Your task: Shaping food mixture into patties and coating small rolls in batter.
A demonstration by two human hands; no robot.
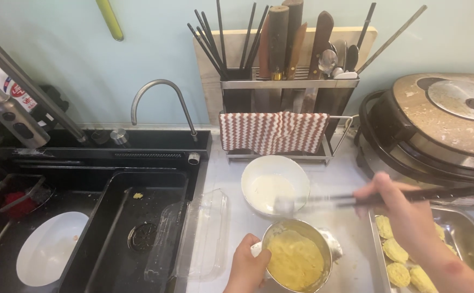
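Chopsticks (388, 198), dark and held level, sat pinched in the right hand (405, 209), their blurred tips reaching away from the grip over a white bowl (275, 187). Just below those tips, the left hand (247, 266) wrapped firmly around a metal cup (297, 258) of yellow batter. Under the right wrist lay a metal tray (464, 228) of yellow coated pieces (397, 252).
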